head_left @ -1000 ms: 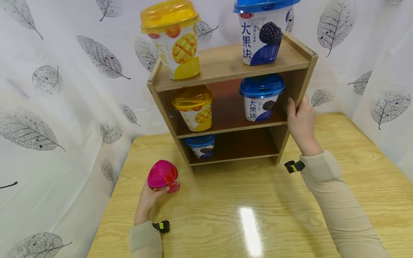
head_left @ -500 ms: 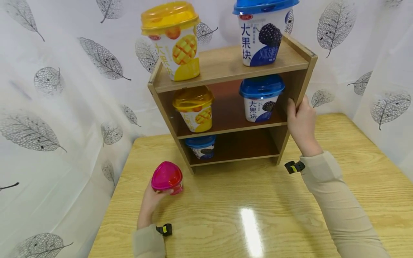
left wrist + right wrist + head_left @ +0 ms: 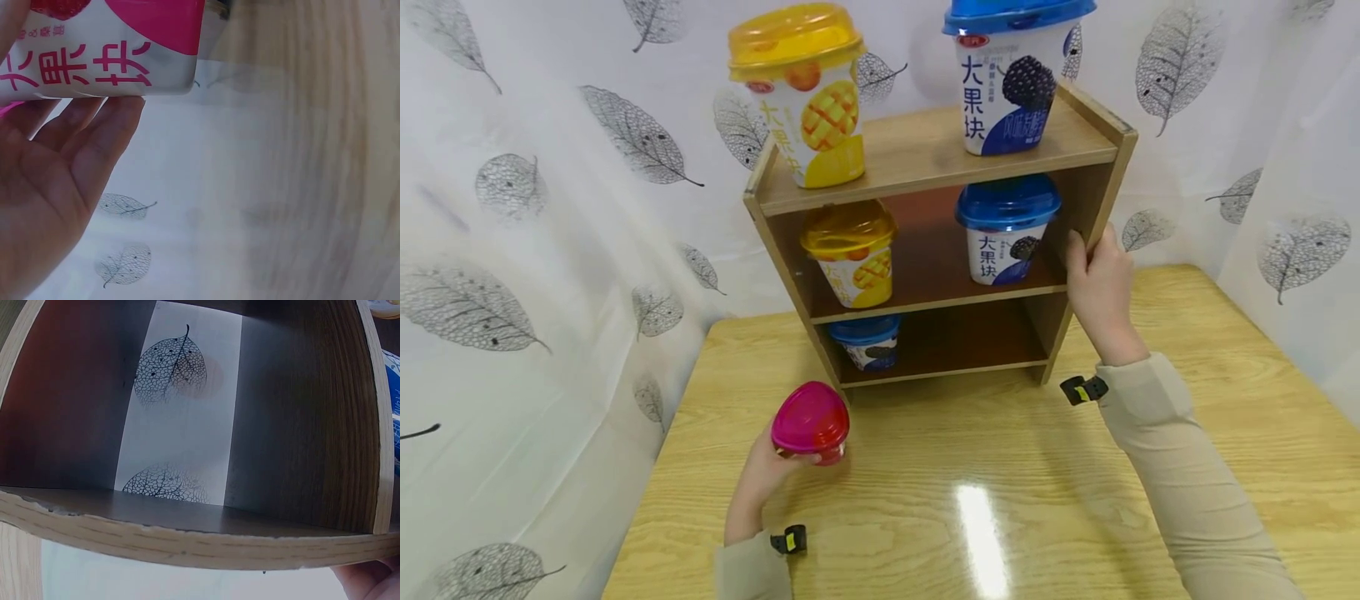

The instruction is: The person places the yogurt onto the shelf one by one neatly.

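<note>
My left hand (image 3: 762, 473) grips a yogurt cup (image 3: 811, 417) with a pink lid, just in front of the shelf's lower left corner. In the left wrist view its white wall (image 3: 125, 53) shows pink lettering, with curled fingers (image 3: 109, 134) against it. My right hand (image 3: 1103, 292) holds the right side panel of a small wooden shelf (image 3: 940, 177), thumb on the inner face. Only part of that right hand (image 3: 372, 581) shows in the right wrist view, behind the panel edge (image 3: 187, 547). Whether the pink cup touches the table cannot be seen.
Two yellow-lidded cups, upper (image 3: 812, 108) and middle (image 3: 859, 267), stand on the shelf's left side. Blue-lidded cups stand top right (image 3: 1007, 92), middle right (image 3: 1006, 242) and bottom left (image 3: 872, 342). A wooden table (image 3: 910, 500) lies beneath, with leaf-printed cloth (image 3: 580, 192) behind.
My left hand has carried the pink-lidded yogurt cup to the right and slightly nearer me. The right hand keeps its hold on the shelf, which stays in place.
</note>
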A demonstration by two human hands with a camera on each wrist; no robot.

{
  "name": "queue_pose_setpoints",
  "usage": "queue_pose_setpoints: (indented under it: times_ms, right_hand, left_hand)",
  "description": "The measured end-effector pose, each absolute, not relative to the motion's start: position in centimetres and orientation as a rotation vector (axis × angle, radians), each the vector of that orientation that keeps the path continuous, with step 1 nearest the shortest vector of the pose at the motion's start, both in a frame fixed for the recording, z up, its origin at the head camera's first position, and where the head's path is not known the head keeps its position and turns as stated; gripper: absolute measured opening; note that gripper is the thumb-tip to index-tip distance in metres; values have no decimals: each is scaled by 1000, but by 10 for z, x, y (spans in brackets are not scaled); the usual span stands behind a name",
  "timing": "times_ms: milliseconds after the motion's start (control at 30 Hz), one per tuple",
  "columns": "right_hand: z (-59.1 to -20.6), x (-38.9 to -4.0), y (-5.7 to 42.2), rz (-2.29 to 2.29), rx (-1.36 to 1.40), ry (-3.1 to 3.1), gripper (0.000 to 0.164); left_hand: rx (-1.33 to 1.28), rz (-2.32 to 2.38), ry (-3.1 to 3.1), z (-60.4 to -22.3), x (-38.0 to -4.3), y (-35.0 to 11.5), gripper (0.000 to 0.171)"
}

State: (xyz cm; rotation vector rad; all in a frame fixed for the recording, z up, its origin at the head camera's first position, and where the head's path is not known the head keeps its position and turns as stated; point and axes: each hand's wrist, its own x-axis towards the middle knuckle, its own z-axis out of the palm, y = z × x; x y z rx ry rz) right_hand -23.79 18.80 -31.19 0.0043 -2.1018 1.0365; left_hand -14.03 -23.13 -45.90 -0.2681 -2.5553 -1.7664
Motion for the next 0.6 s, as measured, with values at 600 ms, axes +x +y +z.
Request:
queue_pose_setpoints:
  times_ms: [600]
  right_hand:
    - [-309,-234,186,1061,9,-2094,35]
  left_hand:
    - [-468,-1700,-2465,-408,-128,-173,73]
